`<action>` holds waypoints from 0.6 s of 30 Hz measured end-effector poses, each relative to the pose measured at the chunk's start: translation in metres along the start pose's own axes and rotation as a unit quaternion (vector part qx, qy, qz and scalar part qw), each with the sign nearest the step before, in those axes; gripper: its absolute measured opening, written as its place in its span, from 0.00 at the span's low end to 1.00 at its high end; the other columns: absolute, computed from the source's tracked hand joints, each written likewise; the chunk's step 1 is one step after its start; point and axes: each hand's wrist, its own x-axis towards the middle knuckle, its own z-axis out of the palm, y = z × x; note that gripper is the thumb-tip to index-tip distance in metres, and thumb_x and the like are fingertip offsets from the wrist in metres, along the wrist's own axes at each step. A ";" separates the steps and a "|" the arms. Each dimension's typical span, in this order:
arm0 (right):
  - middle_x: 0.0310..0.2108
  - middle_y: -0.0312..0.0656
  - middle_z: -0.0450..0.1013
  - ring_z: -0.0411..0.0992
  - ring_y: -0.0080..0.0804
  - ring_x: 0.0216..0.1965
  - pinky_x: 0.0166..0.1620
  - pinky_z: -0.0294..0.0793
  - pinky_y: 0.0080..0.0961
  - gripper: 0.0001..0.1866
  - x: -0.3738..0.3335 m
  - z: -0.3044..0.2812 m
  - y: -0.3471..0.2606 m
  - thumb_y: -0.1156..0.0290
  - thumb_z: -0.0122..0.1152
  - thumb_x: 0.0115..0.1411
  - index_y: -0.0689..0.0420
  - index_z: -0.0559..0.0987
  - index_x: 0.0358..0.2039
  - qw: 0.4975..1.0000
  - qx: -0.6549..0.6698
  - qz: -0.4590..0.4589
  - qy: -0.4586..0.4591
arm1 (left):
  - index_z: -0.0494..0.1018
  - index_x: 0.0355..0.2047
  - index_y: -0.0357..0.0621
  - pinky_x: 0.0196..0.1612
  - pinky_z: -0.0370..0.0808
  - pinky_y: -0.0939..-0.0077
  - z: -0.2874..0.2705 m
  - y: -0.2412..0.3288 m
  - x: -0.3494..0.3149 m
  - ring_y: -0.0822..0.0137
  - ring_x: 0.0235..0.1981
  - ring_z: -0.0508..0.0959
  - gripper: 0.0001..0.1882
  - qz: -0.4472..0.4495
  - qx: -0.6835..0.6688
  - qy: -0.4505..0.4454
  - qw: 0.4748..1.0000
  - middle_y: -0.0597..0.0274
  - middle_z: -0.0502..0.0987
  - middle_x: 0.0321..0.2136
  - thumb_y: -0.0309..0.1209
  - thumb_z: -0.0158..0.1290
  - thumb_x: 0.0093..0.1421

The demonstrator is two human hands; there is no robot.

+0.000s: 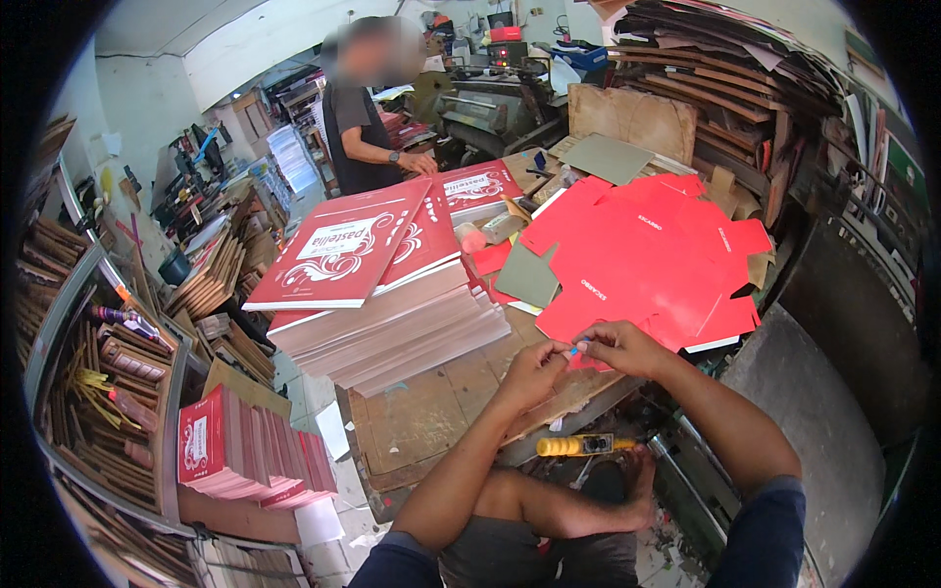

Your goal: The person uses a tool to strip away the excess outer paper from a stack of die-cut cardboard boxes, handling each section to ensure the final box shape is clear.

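My left hand (535, 374) and my right hand (624, 349) meet over the front edge of the wooden table (421, 423). Both are closed, with fingertips pinched together on a small blue piece (577, 349) between them, too small to name. Just beyond my hands lie red die-cut cardboard sheets (647, 260), overlapping in a pile with tabs sticking out. To the left of them rises a tall stack of red-and-white printed cardboard sheets (392, 338), the top ones turned askew. Below my hands, a yellow-handled tool (573, 446) lies near my bare foot.
A co-worker (358, 127) stands across the table, a hand by another printed stack (480, 186). Grey card pieces (529, 274) lie beside the red sheets. More red bundles (245, 446) stand low at left. Dark machine panels (843, 294) flank the right.
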 end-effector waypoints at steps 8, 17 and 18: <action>0.26 0.32 0.72 0.66 0.16 0.26 0.30 0.66 0.20 0.12 0.002 0.000 0.004 0.66 0.59 0.63 0.60 0.79 0.42 1.000 0.010 -0.005 -0.001 | 0.76 0.43 0.40 0.32 0.68 0.82 -0.001 0.003 0.000 0.79 0.28 0.70 0.12 0.003 -0.002 -0.001 1.000 0.70 0.74 0.27 0.31 0.50 0.62; 0.28 0.38 0.75 0.71 0.23 0.30 0.36 0.72 0.25 0.14 -0.012 0.000 -0.004 0.64 0.57 0.63 0.60 0.78 0.43 0.993 -0.086 -0.079 -0.003 | 0.75 0.45 0.42 0.28 0.69 0.80 0.004 -0.003 -0.006 0.78 0.26 0.70 0.12 -0.025 0.041 0.014 0.999 0.70 0.74 0.27 0.30 0.49 0.63; 0.29 0.40 0.76 0.73 0.25 0.31 0.38 0.73 0.27 0.14 -0.011 -0.002 0.000 0.65 0.56 0.63 0.60 0.78 0.43 0.990 -0.094 -0.105 0.003 | 0.75 0.46 0.42 0.31 0.69 0.81 0.004 0.001 -0.005 0.78 0.28 0.70 0.12 -0.060 0.048 -0.001 0.997 0.72 0.73 0.28 0.28 0.48 0.63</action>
